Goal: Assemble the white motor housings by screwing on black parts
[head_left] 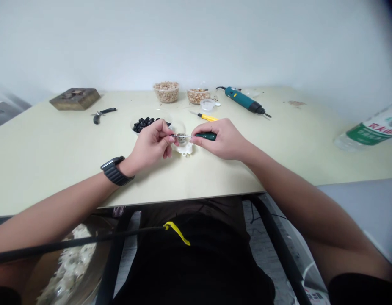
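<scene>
My left hand (pixel 150 144) pinches the end of a thin metal shaft (pixel 183 136) between thumb and fingertips. That shaft comes from a dark green tool handle (pixel 206 136) gripped in my right hand (pixel 223 140). Just behind the shaft sits a small round bead (pixel 181 138), above a white scalloped holder (pixel 186 149). I cannot tell whether the shaft passes through the bead. A clear dish of black beads (pixel 145 124) stands beyond my left hand, close to its knuckles.
Farther back on the pale table (pixel 50 140) are two clear cups of tan grains (pixel 166 92), a teal rotary tool (pixel 243 99), a yellow craft knife (pixel 207 117), black-handled pliers (pixel 102 113) and a wooden block (pixel 75 98). A water bottle (pixel 367 131) lies at the right.
</scene>
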`<state>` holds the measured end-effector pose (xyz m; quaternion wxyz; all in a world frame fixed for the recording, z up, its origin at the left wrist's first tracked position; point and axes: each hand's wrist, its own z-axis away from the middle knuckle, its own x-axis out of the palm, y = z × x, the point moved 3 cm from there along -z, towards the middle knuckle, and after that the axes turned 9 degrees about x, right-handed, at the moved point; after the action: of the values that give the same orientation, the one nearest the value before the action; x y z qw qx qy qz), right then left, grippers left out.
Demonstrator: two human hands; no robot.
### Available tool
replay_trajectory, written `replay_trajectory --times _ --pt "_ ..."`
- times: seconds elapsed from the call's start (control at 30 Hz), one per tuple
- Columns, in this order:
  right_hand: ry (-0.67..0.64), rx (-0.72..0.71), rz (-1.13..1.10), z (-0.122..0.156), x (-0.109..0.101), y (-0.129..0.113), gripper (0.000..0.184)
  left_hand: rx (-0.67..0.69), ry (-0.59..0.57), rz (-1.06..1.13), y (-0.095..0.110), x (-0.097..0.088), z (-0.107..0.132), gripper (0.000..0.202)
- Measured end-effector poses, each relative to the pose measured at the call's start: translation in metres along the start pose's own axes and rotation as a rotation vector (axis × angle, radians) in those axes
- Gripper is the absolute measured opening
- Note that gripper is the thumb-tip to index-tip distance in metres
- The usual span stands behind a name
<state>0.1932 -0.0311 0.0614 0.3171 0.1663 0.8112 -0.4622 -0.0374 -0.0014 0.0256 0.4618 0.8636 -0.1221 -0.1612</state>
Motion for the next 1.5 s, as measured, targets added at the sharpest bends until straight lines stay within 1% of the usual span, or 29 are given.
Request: replay_trajectory --times 0.17,0.3,0.4,0.53,0.6,0.8,0.97,1.07,1.3,1.4,1.5 --pt "0.048 0.03 -0.049 -0.0003 -0.0001 0.0075 0.022 -0.013 -0.015 0.043 0.0007 0.0018 -0.002 0.034" --pt "0.049 0.04 -0.048 -0.0009 0.0012 0.0055 0.021 -0.014 -0.015 0.045 0.0001 0.0023 -0.002 0.04" --pt "0.025 0.071 0.0 -0.0021 0.0017 0.003 0.027 0.004 0.001 0.026 0.0001 0.0021 -0.0012 0.041" --pt "-0.042 0.099 0.021 -0.003 0.0013 0.0024 0.037 0.029 0.014 -0.003 0.0005 0.0017 0.0 0.039" --pt "-0.052 0.089 0.017 -0.0029 0.001 0.0025 0.036 0.027 0.026 -0.022 0.0003 0.0009 0.0005 0.037" --pt "-0.03 0.052 0.064 -0.0018 0.0024 0.0024 0.032 0.006 0.046 -0.088 0.0003 -0.0004 0.0012 0.028" --pt "0.012 0.024 0.107 0.0006 0.0031 0.0004 0.033 0.019 0.052 -0.09 0.0002 -0.002 0.0013 0.029" --pt "0.036 -0.023 0.117 0.0025 0.0031 -0.0018 0.032 0.023 0.048 -0.075 -0.0011 -0.0034 0.0014 0.032" --pt "0.104 -0.094 0.094 0.0024 0.0013 0.0016 0.02 0.013 0.056 -0.1 -0.0034 -0.0045 0.0017 0.033" --pt "0.129 -0.091 0.078 0.0018 0.0013 0.0043 0.019 0.011 0.048 -0.108 -0.0038 -0.0045 0.0017 0.033" --pt "0.095 -0.051 0.051 0.0019 0.0029 0.0043 0.02 0.014 0.044 -0.1 -0.0041 -0.0041 0.0014 0.034"
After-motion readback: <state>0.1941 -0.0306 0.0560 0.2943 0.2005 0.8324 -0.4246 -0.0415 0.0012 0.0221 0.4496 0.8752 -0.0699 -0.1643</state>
